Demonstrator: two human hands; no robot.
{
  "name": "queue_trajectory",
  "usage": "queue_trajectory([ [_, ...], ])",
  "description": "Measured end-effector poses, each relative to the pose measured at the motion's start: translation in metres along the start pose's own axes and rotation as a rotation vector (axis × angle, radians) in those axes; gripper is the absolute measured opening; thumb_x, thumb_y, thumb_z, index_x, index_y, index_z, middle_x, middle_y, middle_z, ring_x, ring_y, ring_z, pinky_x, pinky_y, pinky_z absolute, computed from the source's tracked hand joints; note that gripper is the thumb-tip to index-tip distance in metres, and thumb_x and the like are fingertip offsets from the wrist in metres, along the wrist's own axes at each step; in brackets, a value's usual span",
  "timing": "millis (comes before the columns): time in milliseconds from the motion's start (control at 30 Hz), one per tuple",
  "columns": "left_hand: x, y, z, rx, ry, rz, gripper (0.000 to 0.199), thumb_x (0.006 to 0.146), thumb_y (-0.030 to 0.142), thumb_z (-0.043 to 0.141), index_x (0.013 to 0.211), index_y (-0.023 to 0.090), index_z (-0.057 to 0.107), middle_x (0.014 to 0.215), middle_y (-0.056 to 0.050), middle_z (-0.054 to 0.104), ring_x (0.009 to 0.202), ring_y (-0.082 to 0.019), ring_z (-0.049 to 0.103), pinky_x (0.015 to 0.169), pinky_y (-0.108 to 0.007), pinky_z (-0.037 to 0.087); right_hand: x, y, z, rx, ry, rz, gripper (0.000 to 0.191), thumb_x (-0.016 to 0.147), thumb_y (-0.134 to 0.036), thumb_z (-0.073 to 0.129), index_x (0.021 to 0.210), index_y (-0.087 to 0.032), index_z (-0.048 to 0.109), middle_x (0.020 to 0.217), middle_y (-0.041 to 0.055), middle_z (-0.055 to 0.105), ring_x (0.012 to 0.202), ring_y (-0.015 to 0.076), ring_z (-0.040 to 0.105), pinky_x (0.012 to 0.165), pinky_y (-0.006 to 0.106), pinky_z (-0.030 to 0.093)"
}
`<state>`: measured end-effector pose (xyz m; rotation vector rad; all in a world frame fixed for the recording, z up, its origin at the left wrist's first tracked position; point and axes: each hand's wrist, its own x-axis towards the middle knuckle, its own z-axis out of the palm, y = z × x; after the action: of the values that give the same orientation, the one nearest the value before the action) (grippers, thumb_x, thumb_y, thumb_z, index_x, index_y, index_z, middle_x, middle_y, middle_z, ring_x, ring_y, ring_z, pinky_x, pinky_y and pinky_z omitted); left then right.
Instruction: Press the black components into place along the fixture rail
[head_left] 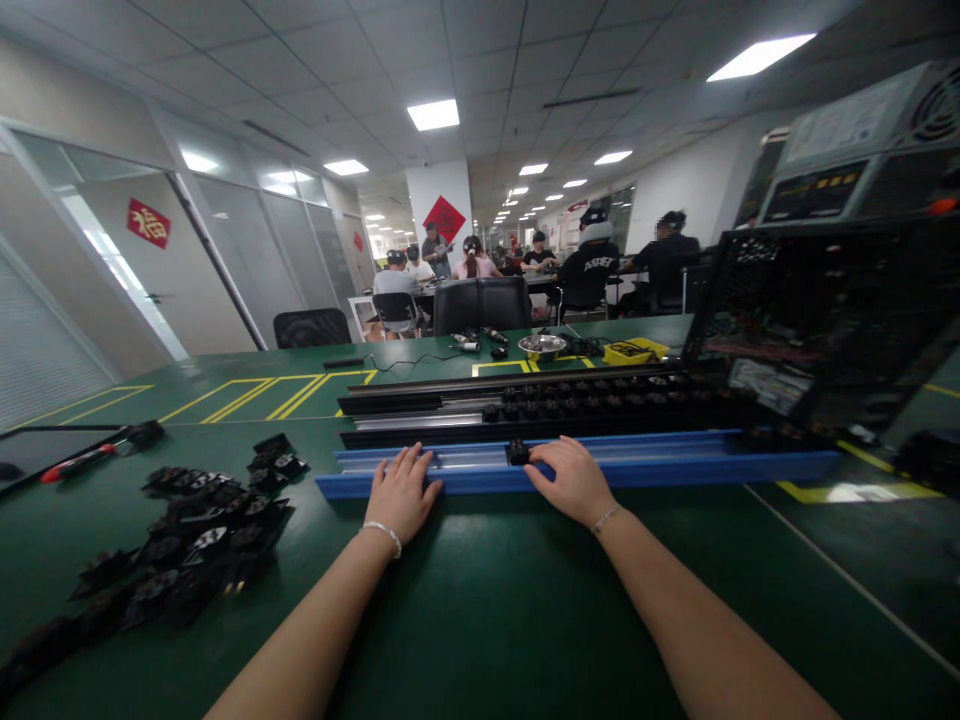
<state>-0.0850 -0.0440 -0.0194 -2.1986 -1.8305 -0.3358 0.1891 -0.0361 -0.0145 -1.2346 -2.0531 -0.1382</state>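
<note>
A long blue channel-shaped rail [660, 471] lies across the green table in front of me. My left hand [403, 492] rests on its left part, palm down and fingers spread, holding nothing. A small black block-like module [517, 452] sits in the rail's channel. My right hand [571, 480] has its fingers bent against the right side of this module, thumb and fingertips close together on it. Behind the blue rail lie black rails [390, 438], one row filled with several similar black modules [551, 403].
A heap of black modules [195, 540] lies on the left, near a red-handled screwdriver [79, 464]. An open computer case [795, 320] stands at the right. Farther back are a metal bowl [542, 346] and a yellow tray [634, 352]. Several people sit at tables beyond.
</note>
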Motion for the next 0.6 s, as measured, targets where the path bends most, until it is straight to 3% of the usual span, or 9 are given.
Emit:
queue_trajectory([
  [600, 0.0002, 0.0013, -0.0020, -0.003, -0.014, -0.011, 0.047, 0.085, 0.042, 0.038, 0.128, 0.025, 0.044, 0.141, -0.005, 0.038, 0.128, -0.023, 0.033, 0.105, -0.046, 0.023, 0.0006, -0.0017, 0.0000, -0.007, -0.007, -0.034, 0.017, 0.079, -0.034, 0.052, 0.082, -0.022, 0.063, 0.089, 0.0026, 0.069, 0.086, 0.0174, 0.061, 0.094, 0.041, 0.035],
])
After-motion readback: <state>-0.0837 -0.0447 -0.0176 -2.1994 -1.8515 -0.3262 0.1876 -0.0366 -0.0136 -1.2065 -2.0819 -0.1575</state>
